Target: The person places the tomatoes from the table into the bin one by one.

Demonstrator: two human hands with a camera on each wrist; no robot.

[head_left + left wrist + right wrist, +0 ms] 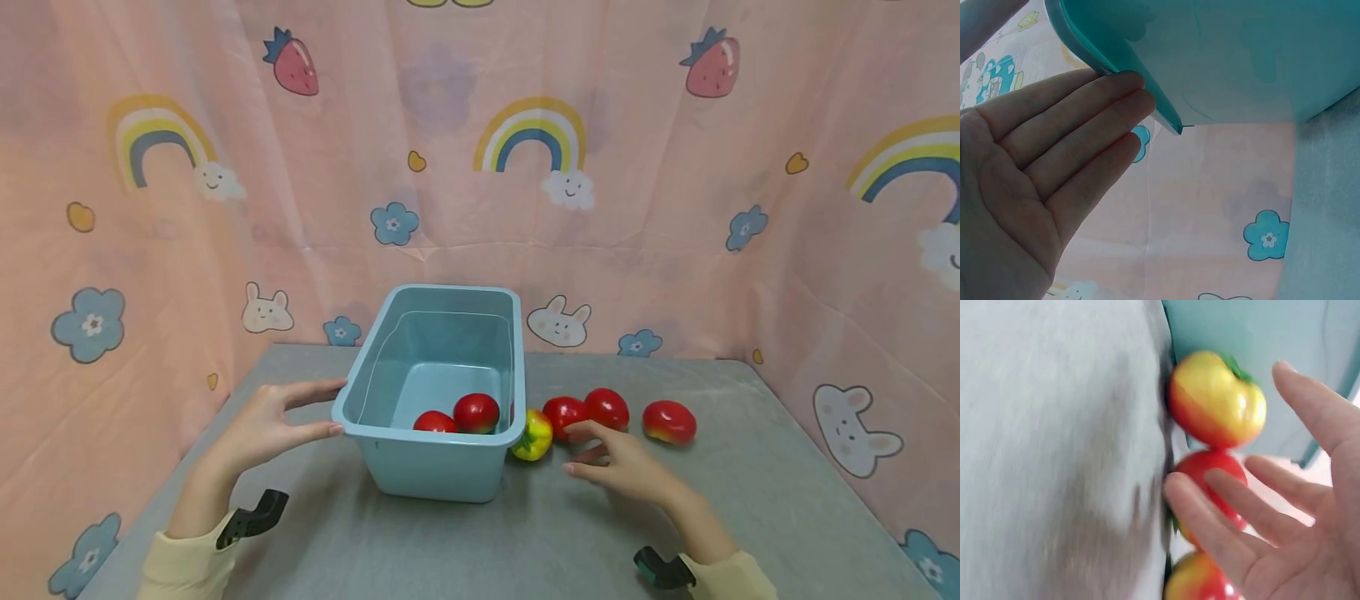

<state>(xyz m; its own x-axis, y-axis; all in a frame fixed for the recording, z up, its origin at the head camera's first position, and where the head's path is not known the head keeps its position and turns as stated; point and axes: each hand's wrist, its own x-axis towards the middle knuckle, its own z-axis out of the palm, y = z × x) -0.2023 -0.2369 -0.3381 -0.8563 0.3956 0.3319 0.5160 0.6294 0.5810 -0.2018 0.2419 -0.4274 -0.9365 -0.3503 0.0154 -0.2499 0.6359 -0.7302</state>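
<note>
A light blue plastic bin [431, 467] stands on the table with two red round fruits inside, one of them the fruit [476, 413] by the right wall. My left hand [262, 429] touches the bin's left rim with fingers extended; the left wrist view shows the straight fingers [1079, 125] against the rim. Just right of the bin sits a yellow-and-red fruit [1219, 400] with a green leaf. My right hand [626, 467] is beside it, fingers spread and holding nothing. Beyond those fingers lie a red fruit [564, 414] and another red fruit [607, 408].
Farther right, a separate red fruit [669, 422] rests on the grey table [570, 550]. A pink curtain [645, 275] printed with rainbows, rabbits and flowers hangs behind the table and along both sides.
</note>
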